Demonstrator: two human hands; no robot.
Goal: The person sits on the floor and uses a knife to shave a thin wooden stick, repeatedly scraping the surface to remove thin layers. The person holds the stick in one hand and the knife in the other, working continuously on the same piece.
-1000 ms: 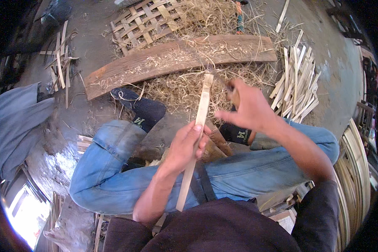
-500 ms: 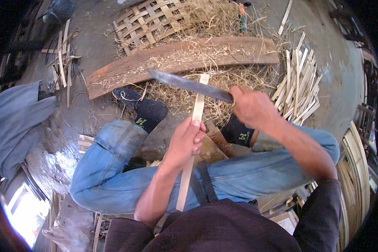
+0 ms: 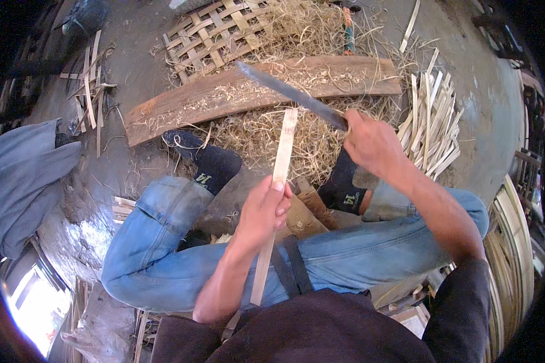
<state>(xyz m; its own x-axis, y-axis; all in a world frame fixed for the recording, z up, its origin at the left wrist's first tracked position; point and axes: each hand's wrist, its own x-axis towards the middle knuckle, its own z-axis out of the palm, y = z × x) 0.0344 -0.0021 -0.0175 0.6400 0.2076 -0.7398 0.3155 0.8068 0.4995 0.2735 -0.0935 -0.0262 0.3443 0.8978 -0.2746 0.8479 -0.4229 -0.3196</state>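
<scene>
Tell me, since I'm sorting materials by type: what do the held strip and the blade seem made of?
The strip in the left hand looks like split bamboo: pale, matte, straight-grained. The blade in the right hand looks like dull grey metal, probably steel, unpolished.

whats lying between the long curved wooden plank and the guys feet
In the head view, a heap of pale bamboo shavings fills the ground between the plank and the dark-socked feet.
</scene>
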